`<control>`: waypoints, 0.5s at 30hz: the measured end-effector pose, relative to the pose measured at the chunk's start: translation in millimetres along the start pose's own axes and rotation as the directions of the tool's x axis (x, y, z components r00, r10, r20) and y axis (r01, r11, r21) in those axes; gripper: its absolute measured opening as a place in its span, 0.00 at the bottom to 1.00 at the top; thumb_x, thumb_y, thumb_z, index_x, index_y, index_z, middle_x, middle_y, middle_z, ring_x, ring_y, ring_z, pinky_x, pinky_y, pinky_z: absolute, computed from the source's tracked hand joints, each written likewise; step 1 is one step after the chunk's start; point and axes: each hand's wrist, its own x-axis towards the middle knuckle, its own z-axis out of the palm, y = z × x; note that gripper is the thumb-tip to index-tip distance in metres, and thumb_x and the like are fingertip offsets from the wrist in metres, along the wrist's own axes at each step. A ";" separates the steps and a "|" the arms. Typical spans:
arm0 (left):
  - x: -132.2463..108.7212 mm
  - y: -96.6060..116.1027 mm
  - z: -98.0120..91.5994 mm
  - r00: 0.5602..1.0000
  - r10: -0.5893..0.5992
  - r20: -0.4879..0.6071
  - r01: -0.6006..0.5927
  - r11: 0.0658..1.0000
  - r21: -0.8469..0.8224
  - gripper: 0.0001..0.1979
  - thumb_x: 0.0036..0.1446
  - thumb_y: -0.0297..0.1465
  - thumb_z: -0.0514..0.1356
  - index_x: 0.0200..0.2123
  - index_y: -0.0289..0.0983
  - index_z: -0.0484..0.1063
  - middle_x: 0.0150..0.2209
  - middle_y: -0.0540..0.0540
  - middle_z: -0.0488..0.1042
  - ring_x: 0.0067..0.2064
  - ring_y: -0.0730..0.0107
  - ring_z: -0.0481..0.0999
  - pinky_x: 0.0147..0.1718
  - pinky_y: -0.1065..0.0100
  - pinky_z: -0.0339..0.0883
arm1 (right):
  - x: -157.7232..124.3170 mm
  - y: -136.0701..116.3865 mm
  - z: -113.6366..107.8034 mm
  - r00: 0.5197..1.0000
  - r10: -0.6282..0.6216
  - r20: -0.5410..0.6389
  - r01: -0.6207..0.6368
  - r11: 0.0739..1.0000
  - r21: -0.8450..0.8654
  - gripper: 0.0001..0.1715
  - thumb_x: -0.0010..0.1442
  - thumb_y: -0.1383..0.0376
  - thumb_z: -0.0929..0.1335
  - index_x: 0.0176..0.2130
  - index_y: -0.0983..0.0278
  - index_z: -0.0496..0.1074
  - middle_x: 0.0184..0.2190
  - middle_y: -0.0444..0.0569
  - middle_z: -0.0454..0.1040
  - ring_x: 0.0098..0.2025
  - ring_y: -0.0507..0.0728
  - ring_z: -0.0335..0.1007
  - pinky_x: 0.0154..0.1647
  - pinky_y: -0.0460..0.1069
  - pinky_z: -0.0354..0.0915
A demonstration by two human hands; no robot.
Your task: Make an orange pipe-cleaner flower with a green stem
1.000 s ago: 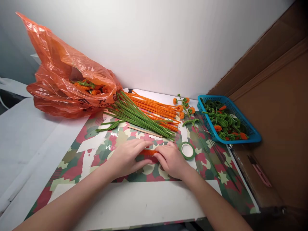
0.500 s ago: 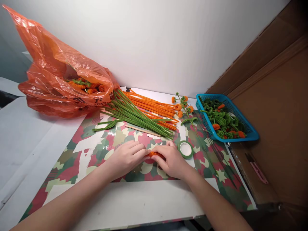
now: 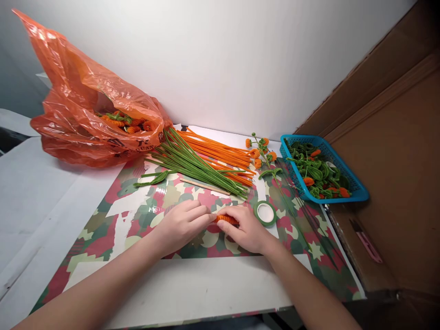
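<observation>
Right hand [image 3: 246, 230] holding orange coil [image 3: 227, 219], left hand [image 3: 185, 225] grip pinched at its left end; likely light, soft, easily squashed, best held gently mid-length.

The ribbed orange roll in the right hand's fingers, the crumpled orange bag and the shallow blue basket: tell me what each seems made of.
Ribbed orange roll: probably chenille, matte, from its fuzzy-looking ridges; any wire core is hidden.
Crumpled orange bag: thin plastic film, glossy, by its bright creases and translucency.
Shallow blue basket: likely moulded plastic, smooth-looking, given its even colour and perforated sides.
</observation>
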 end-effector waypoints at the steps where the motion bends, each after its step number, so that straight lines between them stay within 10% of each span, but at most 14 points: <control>1: 0.0 0.3 0.4 1.000 0.013 -0.013 -0.013 1.000 0.011 0.08 0.63 0.23 0.52 0.39 0.37 0.69 0.29 0.49 0.73 0.28 0.72 0.65 0.28 0.70 0.60 | 0.0 -0.2 -1.3 1.000 -0.003 0.012 0.003 1.000 0.000 0.09 0.64 0.65 0.63 0.34 0.62 0.72 0.28 0.42 0.74 0.31 0.52 0.65 0.38 0.48 0.57; 15: 2.5 1.3 1.4 0.996 -0.082 0.018 0.082 0.997 -0.006 0.08 0.65 0.26 0.51 0.36 0.36 0.69 0.28 0.48 0.71 0.29 0.70 0.66 0.27 0.69 0.60 | -0.4 -0.5 8.9 0.984 -0.059 -0.168 0.035 0.988 -0.147 0.08 0.64 0.65 0.64 0.34 0.63 0.71 0.30 0.44 0.76 0.33 0.53 0.66 0.43 0.52 0.52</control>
